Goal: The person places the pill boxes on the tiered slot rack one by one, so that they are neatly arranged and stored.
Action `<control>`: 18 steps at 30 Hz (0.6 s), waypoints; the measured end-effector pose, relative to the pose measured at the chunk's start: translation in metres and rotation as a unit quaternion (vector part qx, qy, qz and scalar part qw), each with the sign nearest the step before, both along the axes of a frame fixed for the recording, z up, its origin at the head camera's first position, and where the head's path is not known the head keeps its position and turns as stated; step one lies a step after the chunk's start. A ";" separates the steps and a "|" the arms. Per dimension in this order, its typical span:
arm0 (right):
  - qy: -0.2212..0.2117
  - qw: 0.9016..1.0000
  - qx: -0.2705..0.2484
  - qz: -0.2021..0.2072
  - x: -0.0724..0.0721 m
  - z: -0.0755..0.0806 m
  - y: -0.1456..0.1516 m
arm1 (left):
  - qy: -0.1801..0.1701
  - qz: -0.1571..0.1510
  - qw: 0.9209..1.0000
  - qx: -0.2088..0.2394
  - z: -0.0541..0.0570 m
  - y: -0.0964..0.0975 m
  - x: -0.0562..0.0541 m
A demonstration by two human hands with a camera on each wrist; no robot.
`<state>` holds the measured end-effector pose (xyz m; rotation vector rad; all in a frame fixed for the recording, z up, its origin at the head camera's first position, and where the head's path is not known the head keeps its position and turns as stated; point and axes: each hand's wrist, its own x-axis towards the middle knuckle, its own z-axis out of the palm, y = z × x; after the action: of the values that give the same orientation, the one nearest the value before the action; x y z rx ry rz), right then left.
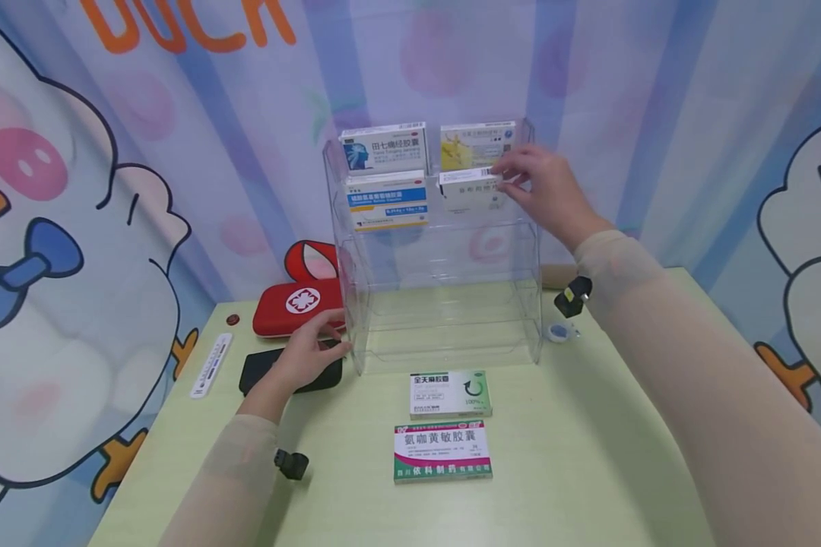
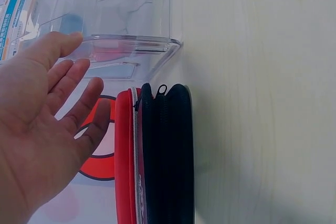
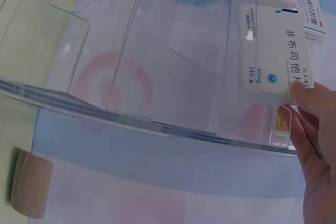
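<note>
Right hand pinches the right end of a white box, thumb on the printed face, fingers behind. Box stands nearly upright at the second tier from the top, right side, of a clear rack; whether its base rests on the tier, cannot tell. Left hand holds nothing, fingers spread and loosely bent, just beside the rack's left wall; contact with the wall unclear. Rack stands toward the far edge of the tabletop. Top tier: blue-pictured box on the left, yellow-and-white box on the right, above and behind the held one. Second tier, left: blue-striped box, a gap between it and the white box. Lower tiers bare. In front of the rack, toward the near edge, two boxes lie flat: green-and-white box, then pink-and-green box nearer, slightly apart. Toward the far left corner: red case, black case in front of it and partly behind the left hand, white strip near the left edge, small round object beyond the strip. Right of the rack, near its foot: small tape roll. Brown block at the far edge.
</note>
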<state>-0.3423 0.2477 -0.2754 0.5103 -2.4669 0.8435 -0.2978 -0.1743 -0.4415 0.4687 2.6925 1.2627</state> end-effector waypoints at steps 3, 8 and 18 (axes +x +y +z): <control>-0.016 1.000 0.016 -0.004 0.001 0.000 0.000 | 0.001 0.001 1.000 -0.001 -0.001 0.000 0.000; -0.026 0.998 0.052 -0.022 0.003 -0.001 -0.002 | -0.003 0.001 1.000 0.000 -0.002 0.000 0.000; 0.101 0.991 -0.083 -0.014 0.055 -0.051 -0.020 | -0.003 0.000 1.000 0.000 0.000 0.001 0.001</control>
<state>-0.2873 0.2280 -0.3260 0.4763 -2.1935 0.9278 -0.2969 -0.1732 -0.4420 0.4627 2.6877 1.2629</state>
